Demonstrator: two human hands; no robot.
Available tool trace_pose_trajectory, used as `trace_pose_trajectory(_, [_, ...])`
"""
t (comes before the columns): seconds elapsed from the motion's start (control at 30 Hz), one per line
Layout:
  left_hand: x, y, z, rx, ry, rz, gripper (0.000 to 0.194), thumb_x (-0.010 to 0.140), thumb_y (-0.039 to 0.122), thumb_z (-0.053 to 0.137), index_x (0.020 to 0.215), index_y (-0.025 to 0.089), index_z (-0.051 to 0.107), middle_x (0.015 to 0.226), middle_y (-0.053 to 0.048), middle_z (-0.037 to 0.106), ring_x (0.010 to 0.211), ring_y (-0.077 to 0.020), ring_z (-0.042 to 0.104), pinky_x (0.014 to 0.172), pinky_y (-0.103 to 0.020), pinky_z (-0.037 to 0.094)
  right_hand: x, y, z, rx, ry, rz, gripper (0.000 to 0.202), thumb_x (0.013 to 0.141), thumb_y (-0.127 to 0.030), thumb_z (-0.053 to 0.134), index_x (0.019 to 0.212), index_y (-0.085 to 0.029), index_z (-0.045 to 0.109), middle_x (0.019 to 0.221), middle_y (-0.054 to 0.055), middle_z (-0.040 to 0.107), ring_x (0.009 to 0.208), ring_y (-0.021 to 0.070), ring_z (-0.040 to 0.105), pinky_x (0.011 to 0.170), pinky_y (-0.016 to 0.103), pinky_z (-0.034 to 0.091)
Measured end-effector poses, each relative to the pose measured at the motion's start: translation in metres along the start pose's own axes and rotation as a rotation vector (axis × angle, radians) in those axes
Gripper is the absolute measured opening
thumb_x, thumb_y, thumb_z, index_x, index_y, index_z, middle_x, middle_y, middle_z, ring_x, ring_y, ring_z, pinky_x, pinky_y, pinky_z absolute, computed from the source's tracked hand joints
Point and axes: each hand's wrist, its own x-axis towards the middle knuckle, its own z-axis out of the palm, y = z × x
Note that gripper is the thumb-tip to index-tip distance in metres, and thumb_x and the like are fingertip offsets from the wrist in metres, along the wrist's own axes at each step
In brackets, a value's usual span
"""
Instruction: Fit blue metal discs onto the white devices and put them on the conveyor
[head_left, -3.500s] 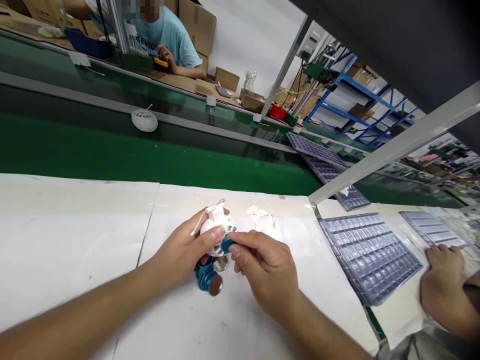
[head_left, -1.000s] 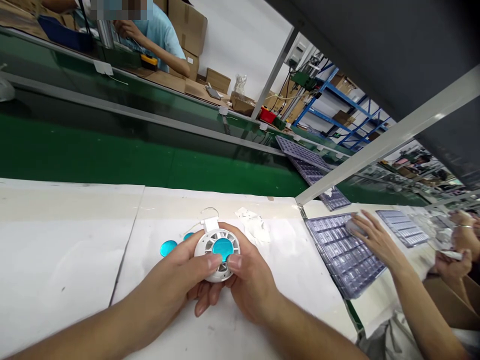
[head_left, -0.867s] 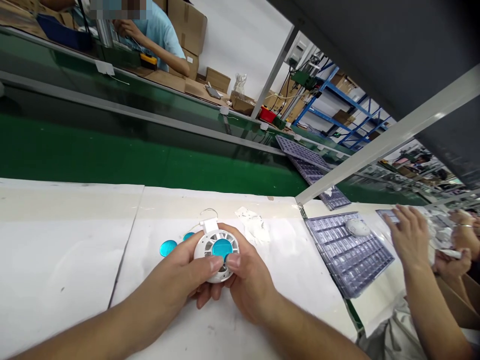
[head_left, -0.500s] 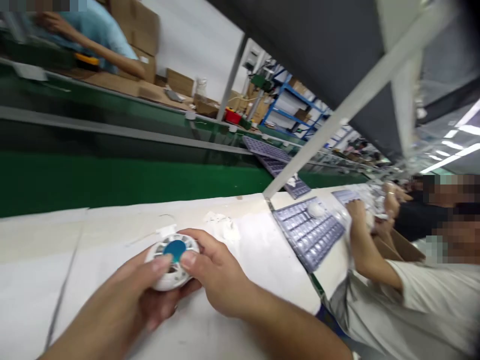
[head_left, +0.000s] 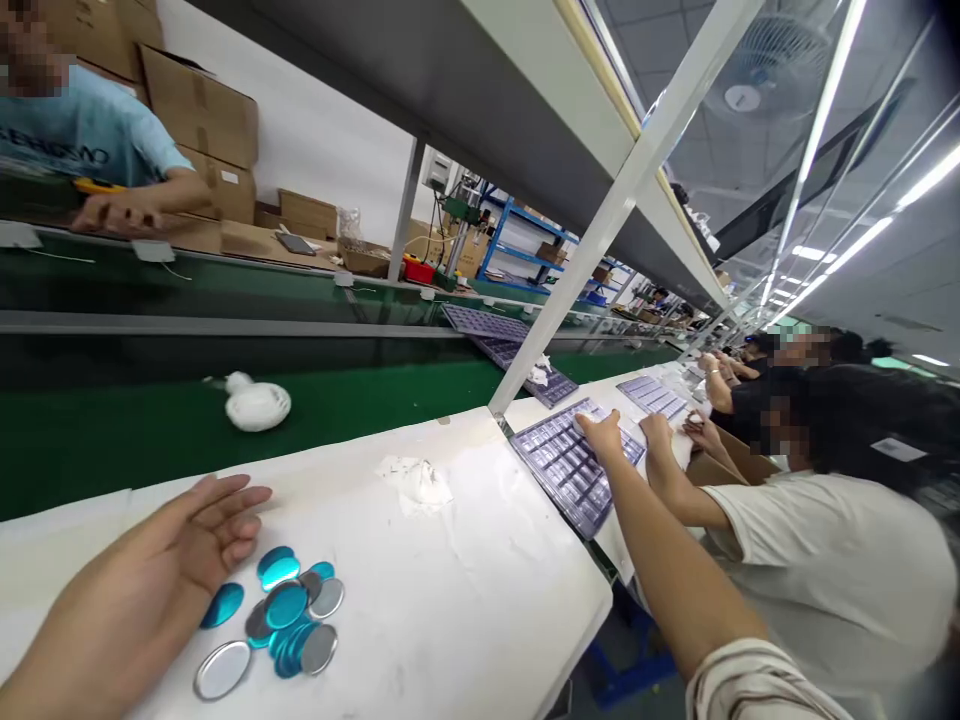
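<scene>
My left hand (head_left: 169,570) is open, palm turned inward and fingers loosely curved, just beside a loose pile of metal discs (head_left: 289,605) on the white table covering. Some discs show shiny blue faces, others silver. A ring-like silver disc (head_left: 223,670) lies at the near edge of the pile. My right hand (head_left: 606,438) reaches far right over a purple-grey compartment tray (head_left: 559,470); its fingers close on a white round part (head_left: 587,418), mostly hidden under them. Beyond my left hand, a white round housing (head_left: 259,405) rests on the green belt (head_left: 345,390).
Crumpled white scraps (head_left: 424,485) lie mid-table. A slanted white post (head_left: 555,290) rises at the table's back. More trays (head_left: 499,345) lean across the belt. A co-worker's hand (head_left: 660,435) works close to mine on the right; another person (head_left: 112,150) sits across the belt.
The white housing with the blue disc has left my hands; a white housing now sits on the belt. My hands have parted, the right moving to the tray. The disc pile has come into view.
</scene>
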Motion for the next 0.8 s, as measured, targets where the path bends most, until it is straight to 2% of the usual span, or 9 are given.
trace_pose_trajectory(0.1, [-0.01,0.0,-0.001,-0.131,-0.092,-0.027,0.011,0.082,0.034,0.07,0.087,0.024,0.068,0.085,0.001,0.068,0.065,-0.0151,0.055,0.051,-0.023,0.053,-0.006,-0.004,-0.001,0.01,-0.026,0.001,0.034,0.097,-0.031,0.062,0.127,-0.017,0.057,0.129,0.01,0.059,0.108,0.0253,0.063,0.09,0.047,0.054])
trace_pose_trajectory(0.17, [-0.02,0.003,0.001,-0.122,-0.115,0.022,0.013,0.085,0.035,0.067,0.083,0.022,0.067,0.082,0.0,0.064,0.062,-0.0134,0.052,0.05,-0.021,0.049,-0.022,-0.012,0.0,0.044,-0.054,-0.041,0.045,0.094,-0.032,0.065,0.135,-0.017,0.051,0.132,0.013,0.057,0.114,0.0286,0.06,0.095,0.05,0.051])
trace_pose_trajectory(0.27, [-0.036,0.007,0.007,-0.092,-0.194,0.009,0.019,0.086,0.037,0.066,0.083,0.018,0.068,0.078,-0.003,0.065,0.063,-0.0153,0.056,0.053,-0.024,0.05,-0.079,-0.032,0.006,0.149,-0.171,-0.172,0.076,0.084,-0.036,0.074,0.147,-0.017,0.034,0.125,0.014,0.062,0.113,0.0316,0.061,0.095,0.046,0.05])
trace_pose_trajectory(0.33, [-0.045,0.008,0.012,-0.053,-0.285,-0.032,0.024,0.087,0.039,0.064,0.087,0.016,0.07,0.076,-0.006,0.067,0.061,-0.0168,0.059,0.054,-0.026,0.051,-0.139,-0.049,0.011,0.308,-0.371,-0.324,0.083,0.079,-0.04,0.075,0.148,-0.024,0.031,0.111,0.006,0.069,0.098,0.0264,0.068,0.085,0.038,0.054])
trace_pose_trajectory(0.43, [-0.057,0.008,0.017,-0.138,-0.44,-0.116,0.025,0.091,0.039,0.06,0.103,0.019,0.069,0.093,-0.009,0.072,0.067,-0.0193,0.065,0.057,-0.029,0.053,-0.238,-0.078,0.019,0.852,-0.941,-0.597,0.096,0.073,-0.035,0.079,0.15,-0.026,0.022,0.115,0.008,0.067,0.099,0.0253,0.067,0.086,0.039,0.053])
trace_pose_trajectory(0.53, [-0.062,0.011,0.017,-0.332,-0.529,-0.199,0.032,0.095,0.043,0.051,0.11,0.019,0.066,0.082,-0.008,0.07,0.068,-0.0236,0.067,0.058,-0.035,0.056,-0.298,-0.099,0.03,0.884,-1.164,-0.656,0.095,0.071,-0.028,0.081,0.148,-0.032,0.026,0.124,0.006,0.062,0.106,0.0243,0.063,0.092,0.039,0.05])
trace_pose_trajectory(0.63, [-0.056,0.016,0.014,-0.413,-0.374,-0.177,0.037,0.099,0.042,0.041,0.096,0.015,0.066,0.058,-0.004,0.059,0.051,-0.0189,0.058,0.046,-0.028,0.05,-0.305,-0.1,0.04,0.798,-1.181,-0.763,0.064,0.08,-0.024,0.072,0.137,-0.029,0.043,0.121,0.004,0.063,0.103,0.0211,0.061,0.093,0.037,0.047])
trace_pose_trajectory(0.7, [-0.049,0.018,0.012,-0.434,-0.274,-0.124,0.038,0.099,0.041,0.038,0.091,0.014,0.064,0.06,-0.005,0.061,0.046,-0.0151,0.051,0.039,-0.024,0.043,-0.293,-0.094,0.045,0.667,-1.217,-0.918,0.033,0.086,-0.017,0.062,0.117,-0.025,0.059,0.106,0.003,0.064,0.092,0.0183,0.06,0.085,0.033,0.049])
trace_pose_trajectory(0.8, [-0.038,0.017,0.009,-0.438,-0.214,-0.069,0.039,0.099,0.043,0.038,0.091,0.014,0.063,0.073,-0.011,0.068,0.045,-0.0133,0.048,0.036,-0.022,0.037,-0.277,-0.087,0.048,0.305,-1.379,-1.231,0.023,0.084,-0.011,0.061,0.103,-0.022,0.069,0.093,0.002,0.059,0.085,0.0177,0.058,0.079,0.03,0.049])
